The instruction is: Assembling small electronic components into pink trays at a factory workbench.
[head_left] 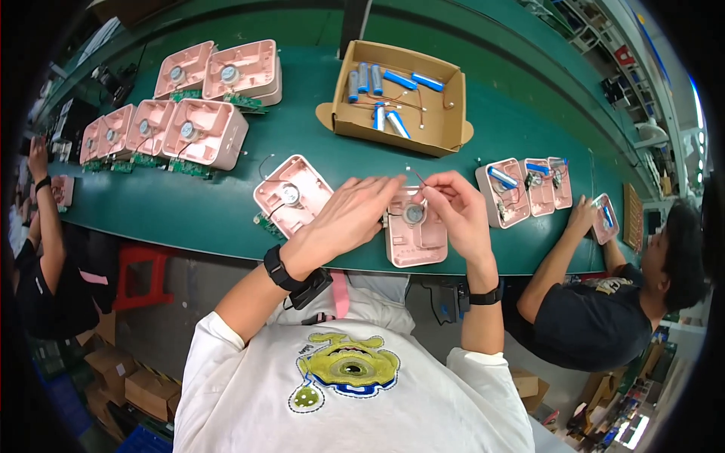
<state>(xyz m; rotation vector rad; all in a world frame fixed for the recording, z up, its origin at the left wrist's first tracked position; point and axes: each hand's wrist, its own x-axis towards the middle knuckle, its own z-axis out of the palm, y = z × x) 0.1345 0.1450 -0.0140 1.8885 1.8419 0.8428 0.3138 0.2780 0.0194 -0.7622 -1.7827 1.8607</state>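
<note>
A pink plastic housing [418, 253] with a round speaker [414, 214] in it lies in front of me at the table's near edge. My left hand [349, 210] reaches across the housing's upper left, its fingers stretched out. Over the right side of the housing, my right hand [459, 210] pinches a thin dark wire [418, 176] between thumb and forefinger. The fingertips of both hands are close together, and what lies under the left fingers is hidden. Just left of my left hand sits another pink housing [306, 219] with a speaker and loose wires.
A cardboard box [408, 138] holding several blue batteries stands beyond my hands. Pink housings [204, 132] with green circuit boards fill the far left. At the right are housings with batteries [504, 215]. A co-worker [596, 302] handles one there; another person [57, 279] sits left, near a red stool [142, 275].
</note>
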